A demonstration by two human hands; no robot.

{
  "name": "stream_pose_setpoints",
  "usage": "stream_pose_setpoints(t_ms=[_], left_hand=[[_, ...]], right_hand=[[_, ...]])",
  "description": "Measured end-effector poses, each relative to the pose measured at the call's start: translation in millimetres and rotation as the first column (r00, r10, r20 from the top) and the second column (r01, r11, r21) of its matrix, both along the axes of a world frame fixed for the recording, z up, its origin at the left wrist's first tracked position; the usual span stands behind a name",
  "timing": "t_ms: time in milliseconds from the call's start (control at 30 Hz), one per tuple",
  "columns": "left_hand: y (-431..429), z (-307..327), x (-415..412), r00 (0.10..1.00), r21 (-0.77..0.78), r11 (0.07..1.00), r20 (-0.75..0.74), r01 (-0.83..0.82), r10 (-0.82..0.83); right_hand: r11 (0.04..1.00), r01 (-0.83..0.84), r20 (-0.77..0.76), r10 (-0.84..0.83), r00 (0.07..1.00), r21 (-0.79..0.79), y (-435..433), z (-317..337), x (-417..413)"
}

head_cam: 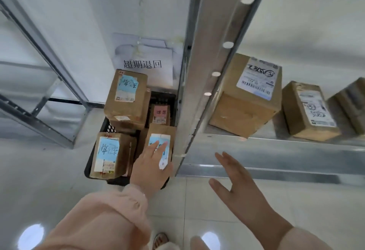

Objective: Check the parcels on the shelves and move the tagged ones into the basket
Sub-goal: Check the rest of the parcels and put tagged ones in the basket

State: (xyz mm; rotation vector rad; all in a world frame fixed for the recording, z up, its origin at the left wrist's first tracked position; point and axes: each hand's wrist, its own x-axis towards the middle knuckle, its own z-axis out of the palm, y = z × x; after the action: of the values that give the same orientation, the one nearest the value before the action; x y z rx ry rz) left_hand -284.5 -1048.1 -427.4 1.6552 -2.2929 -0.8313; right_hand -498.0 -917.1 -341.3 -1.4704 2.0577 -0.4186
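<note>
One large brown cardboard parcel point(246, 101) stands on the grey metal shelf point(276, 151), up and ahead of the nearer right hand point(241, 182), fingers apart, empty; left hand point(150, 168), fingers straight, seemingly touches a blue-labelled parcel point(160, 131) in the black plastic basket point(107, 128).

metal shelf point(276, 151) w/ 3 cardboard parcels point(246, 97), black basket point(89, 162) on tiled floor point(39, 180)
</note>
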Motion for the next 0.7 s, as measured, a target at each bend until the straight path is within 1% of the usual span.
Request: stream_pose_setpoints(t_ms=[100,167,267,333,500,633,700], left_hand=[[30.7,42.7,-27.3,0.995,-0.204,0.974,0.045,0.093,-0.086],[52.5,72.6,-53.0,0.984,-0.304,0.936,0.063,0.178,-0.167],[90.6,117.6,-103.0,0.966,-0.424,0.870,0.058,0.253,-0.253],[119.5,145.4,-141.0,0.947,-0.473,0.824,0.076,0.310,-0.312],[196.6,193.7,-240.6,0.882,-0.568,0.697,0.124,0.438,-0.454],[270.5,230.0,-322.8,0.827,-0.641,0.601,0.095,0.476,-0.554],[303.3,241.4,-359.6,0.787,-0.648,0.567,0.083,0.509,-0.611]], right_hand=[[0.997,-0.012,-0.073,0.006,0.997,-0.074,20.1,17.6,-15.7],[0.989,-0.016,-0.135,-0.004,0.991,-0.146,37.9,32.0,-32.1],[0.965,0.015,-0.203,-0.070,0.977,-0.262,77.4,57.2,-64.5],[0.947,0.045,-0.238,-0.126,0.963,-0.319,114.1,72.8,-90.1],[0.921,0.117,-0.337,-0.251,0.907,-0.371,218.0,105.9,-162.1],[0.873,0.221,-0.381,-0.400,0.833,-0.434,301.5,135.1,-219.3],[0.845,0.274,-0.391,-0.469,0.792,-0.459,341.0,145.4,-245.7]])
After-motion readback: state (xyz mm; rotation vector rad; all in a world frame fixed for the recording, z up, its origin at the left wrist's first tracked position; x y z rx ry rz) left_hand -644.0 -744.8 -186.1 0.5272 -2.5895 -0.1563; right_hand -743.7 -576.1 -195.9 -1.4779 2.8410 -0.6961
